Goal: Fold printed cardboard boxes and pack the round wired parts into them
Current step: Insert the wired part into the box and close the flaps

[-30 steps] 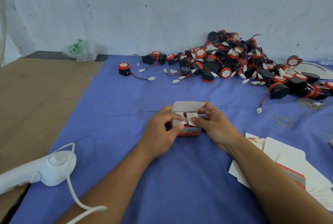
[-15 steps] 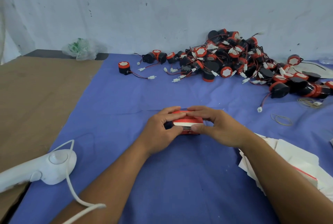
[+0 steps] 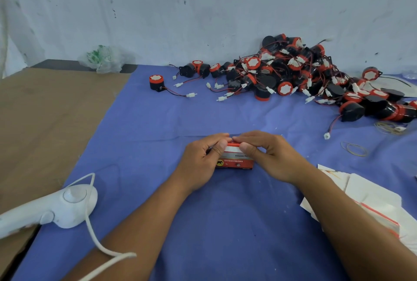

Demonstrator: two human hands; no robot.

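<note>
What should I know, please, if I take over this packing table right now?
Left hand and right hand both grip the small red printed cardboard box on the blue cloth, fingers over its top, thumbs on its front.
Box is folded up, top flap down; contents hidden.
Pile of round black-and-red wired parts lies at the far right; flat white box blanks at the near right.
Left: set this box aside, fold and fill more.
</note>
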